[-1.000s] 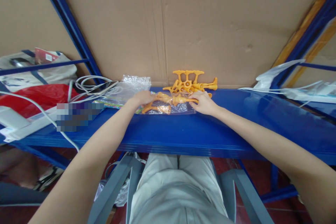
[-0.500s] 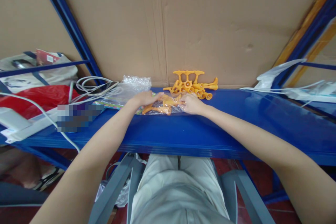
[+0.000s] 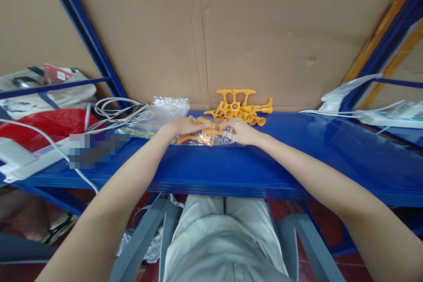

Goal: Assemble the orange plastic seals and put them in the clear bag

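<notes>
A clear plastic bag (image 3: 220, 140) lies on the blue table with several orange-yellow plastic pieces (image 3: 201, 140) in it, shaped like small horns or handles. My left hand (image 3: 180, 127) grips the bag's left side, its fingers reaching over the top. At the right end, my right hand (image 3: 243, 132) is closed around the bag, and its fingertips are partly hidden by film and pieces. Just behind the hands sits a loose pile of similar orange-yellow pieces (image 3: 249, 109), some with flared open ends facing me.
Left of the bag are clear plastic packaging (image 3: 170, 105), coiled white cables (image 3: 115, 105), a red bag (image 3: 36, 125) and a white power strip (image 3: 36, 161). A cardboard panel (image 3: 257, 31) stands behind the blue table (image 3: 205, 169). White plastic (image 3: 340, 97) lies at the right.
My left fingers have shifted slightly over the bag, and the pieces inside have moved a little. Both hands stay at the bag; the view has shifted slightly.
</notes>
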`<state>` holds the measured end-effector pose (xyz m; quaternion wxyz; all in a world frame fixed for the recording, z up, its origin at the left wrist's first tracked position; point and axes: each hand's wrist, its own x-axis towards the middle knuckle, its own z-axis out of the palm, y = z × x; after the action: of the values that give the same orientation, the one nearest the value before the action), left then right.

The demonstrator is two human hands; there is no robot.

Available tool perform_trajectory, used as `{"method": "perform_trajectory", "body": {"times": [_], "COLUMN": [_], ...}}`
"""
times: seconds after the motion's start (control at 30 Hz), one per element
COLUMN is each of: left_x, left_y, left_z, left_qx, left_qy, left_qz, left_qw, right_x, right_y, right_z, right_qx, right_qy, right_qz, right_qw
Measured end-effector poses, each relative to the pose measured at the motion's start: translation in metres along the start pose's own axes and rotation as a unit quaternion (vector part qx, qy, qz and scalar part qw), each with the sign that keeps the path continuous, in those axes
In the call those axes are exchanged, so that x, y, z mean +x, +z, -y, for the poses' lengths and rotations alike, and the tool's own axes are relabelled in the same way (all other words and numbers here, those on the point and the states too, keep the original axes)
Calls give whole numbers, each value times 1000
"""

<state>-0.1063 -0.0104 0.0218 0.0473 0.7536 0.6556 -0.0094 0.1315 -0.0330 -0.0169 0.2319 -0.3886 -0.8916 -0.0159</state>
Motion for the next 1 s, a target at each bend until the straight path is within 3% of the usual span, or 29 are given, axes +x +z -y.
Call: {"method": "perform_trajectory", "body": {"times": [0.23, 0.4, 0.53, 0.67, 0.87, 1.0], "left_x": [-3, -2, 0, 2, 2, 1], "left_y": [0, 0, 0, 0, 1, 0], "left_z": [-2, -3, -2, -1, -1, -1], "left_qx": [20, 26, 27, 41, 24, 0], "left_qy": [-1, 19, 24, 15, 7, 10], "left_qz": [-18, -22, -28, -16, -9, 1], "left_qw": [1000, 999, 999, 999, 1000, 1000], "right_x": [-6, -1, 1, 0, 2, 0], "right_y": [-18, -9, 3, 9, 0, -25], "right_z": [8, 13, 8, 4, -5, -27], "right_qx": [-11, 135, 292, 352, 274, 82], "right_qy": [157, 190, 201, 211, 171, 206], "right_qz": [54, 17, -3, -25, -25, -98], "right_qw": [986, 972, 935, 912, 946, 970]}}
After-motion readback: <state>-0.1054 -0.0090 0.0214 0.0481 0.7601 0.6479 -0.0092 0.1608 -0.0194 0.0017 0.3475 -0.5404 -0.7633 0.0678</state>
